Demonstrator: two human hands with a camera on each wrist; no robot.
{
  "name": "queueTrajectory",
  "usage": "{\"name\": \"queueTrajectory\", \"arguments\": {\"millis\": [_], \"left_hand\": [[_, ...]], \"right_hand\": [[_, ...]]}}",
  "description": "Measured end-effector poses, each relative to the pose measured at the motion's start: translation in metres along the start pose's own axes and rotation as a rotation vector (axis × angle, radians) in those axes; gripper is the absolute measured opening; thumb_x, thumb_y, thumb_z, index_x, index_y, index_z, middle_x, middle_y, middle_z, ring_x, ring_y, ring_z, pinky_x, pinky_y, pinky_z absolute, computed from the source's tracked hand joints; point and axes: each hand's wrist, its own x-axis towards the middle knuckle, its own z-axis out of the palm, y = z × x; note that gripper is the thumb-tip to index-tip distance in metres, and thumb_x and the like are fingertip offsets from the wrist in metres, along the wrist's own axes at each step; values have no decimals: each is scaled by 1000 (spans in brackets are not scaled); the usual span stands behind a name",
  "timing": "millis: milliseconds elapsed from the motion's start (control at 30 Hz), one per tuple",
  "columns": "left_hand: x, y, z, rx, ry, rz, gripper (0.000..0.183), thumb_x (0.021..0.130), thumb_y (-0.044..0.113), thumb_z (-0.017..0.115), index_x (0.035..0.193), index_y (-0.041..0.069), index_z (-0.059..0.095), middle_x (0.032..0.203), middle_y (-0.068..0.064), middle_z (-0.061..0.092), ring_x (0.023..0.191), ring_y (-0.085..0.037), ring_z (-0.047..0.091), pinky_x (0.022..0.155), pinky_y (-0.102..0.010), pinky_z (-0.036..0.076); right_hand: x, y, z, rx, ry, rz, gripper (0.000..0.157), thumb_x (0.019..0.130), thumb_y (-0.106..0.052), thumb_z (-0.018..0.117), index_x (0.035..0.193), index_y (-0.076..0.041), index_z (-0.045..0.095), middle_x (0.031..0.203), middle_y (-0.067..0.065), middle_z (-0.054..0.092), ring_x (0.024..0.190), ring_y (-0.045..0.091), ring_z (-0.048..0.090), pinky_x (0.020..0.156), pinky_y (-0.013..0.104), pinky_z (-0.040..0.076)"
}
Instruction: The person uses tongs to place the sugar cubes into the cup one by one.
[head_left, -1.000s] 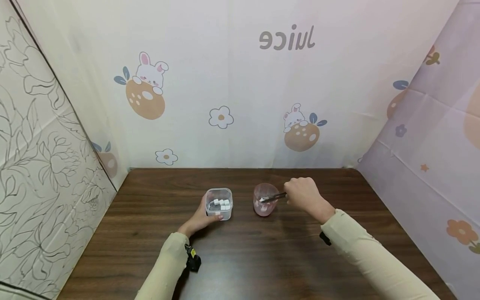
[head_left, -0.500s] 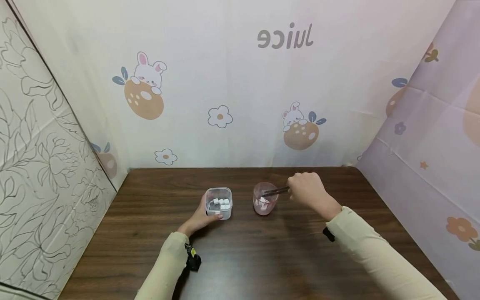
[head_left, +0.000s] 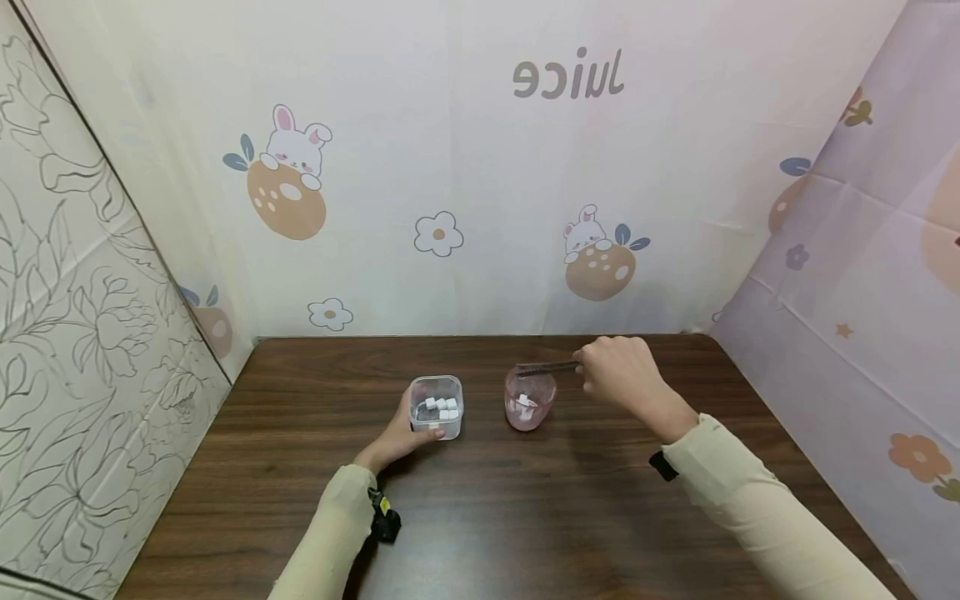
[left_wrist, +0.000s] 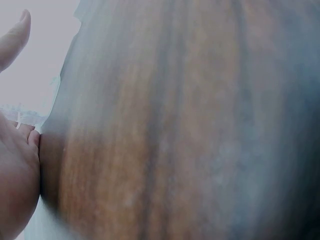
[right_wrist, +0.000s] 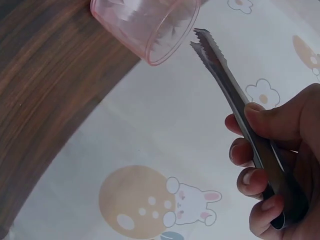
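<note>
**Holding Tongs at the Cup Mouth, Bracing the Tub**

Gripping the metal tongs in the right hand, wrapping fingers round the handle and laying the thumb along one arm. Pointing the toothed tips out past those fingers, over the mouth of the pink cup in the head view, looking clear of the rim in the wrist view. Leaving a narrow gap at the tips, carrying nothing visible between.

Seeing white pieces in the cup, below and beyond the right fingertips; not managing a sure count through the pink wall. Finding the cup standing on the table between both sets of fingers, nearer the right, untouched by either.

Gripping the clear tub in the left hand, pressing the thumb on the near wall and curving fingers round the side. Noting white cubes lying in the tub, just past the left thumb.

Judging good handling here: probably keeping the tips high enough for clearing the rim, guarding against knocking a likely light cup. Easing thumb pressure slowly, avoiding a sudden spring. Squaring the teeth to flat cube faces, pinching gently. Keeping the left hold firm without squeezing thin-looking walls.
</note>
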Motion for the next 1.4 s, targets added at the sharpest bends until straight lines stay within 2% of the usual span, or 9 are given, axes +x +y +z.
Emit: {"name": "queueTrajectory", "arguments": {"millis": [100, 200, 333, 467, 600, 800, 1000, 1233, 1400], "left_hand": [[0, 0, -1, 7, 6, -7, 96, 79, 0, 73, 146, -9, 5, 148, -33, 18, 135, -45, 21, 108, -54, 18], [4, -11, -1, -11, 27, -4, 98, 77, 0, 75, 147, -6, 7, 148, -32, 20, 135, -44, 21, 108, -54, 18], [10, -30, -1, 12, 56, -3, 101, 76, 2, 77, 148, -1, 7, 149, -28, 22, 135, -40, 24, 108, -53, 19], [12, -37, -1, 27, 67, 2, 101, 76, 5, 79, 149, 2, 8, 149, -25, 24, 135, -38, 25, 107, -52, 20], [11, -38, 0, 5, 63, 0, 100, 77, 6, 78, 149, 3, 8, 150, -25, 23, 136, -38, 23, 108, -52, 19], [10, -33, -1, 20, 54, -6, 99, 78, 4, 77, 149, 1, 8, 150, -26, 21, 137, -39, 22, 108, -53, 19], [12, -39, -1, 43, 63, 0, 99, 78, 6, 77, 149, 3, 9, 151, -24, 23, 137, -36, 22, 109, -51, 19], [12, -38, 0, 39, 62, -1, 99, 78, 7, 78, 149, 3, 10, 151, -23, 24, 138, -35, 22, 109, -50, 18], [13, -38, 0, 42, 65, 19, 99, 77, 7, 78, 148, 2, 11, 147, -25, 27, 134, -38, 26, 107, -53, 21]], "right_hand": [[2, -5, 0, 5, 40, -14, 21, 78, -7, 71, 61, -18, 64, 47, -3, 44, 43, 12, 27, 37, 29, 23], [5, -11, 3, 6, 67, -34, 13, 78, -7, 72, 68, -17, 70, 51, 0, 52, 42, 12, 30, 36, 29, 26], [11, -22, 8, -5, 86, -69, 15, 76, -4, 69, 68, -17, 69, 53, 0, 54, 43, 12, 30, 36, 29, 26], [18, -34, 11, -4, 90, -101, 17, 71, -1, 67, 69, -18, 70, 55, -2, 57, 43, 11, 34, 36, 28, 28], [26, -46, 14, 8, 70, -118, 20, 72, -5, 69, 59, -18, 61, 50, -4, 49, 44, 10, 29, 37, 27, 24], [36, -61, 23, -11, 60, -145, 9, 73, -10, 70, 70, -18, 69, 55, -4, 54, 44, 10, 31, 37, 27, 25], [44, -72, 35, -4, 108, -193, 30, 74, -7, 66, 53, -18, 47, 48, -6, 33, 48, 10, 19, 40, 27, 18], [51, -85, 48, -26, 60, -217, 22, 69, -16, 80, 60, -19, 60, 54, -5, 53, 43, 8, 37, 38, 26, 32], [55, -93, 55, -72, 31, -234, 25, 62, -27, 89, 62, -19, 65, 56, -4, 56, 44, 10, 48, 41, 29, 42]]}}
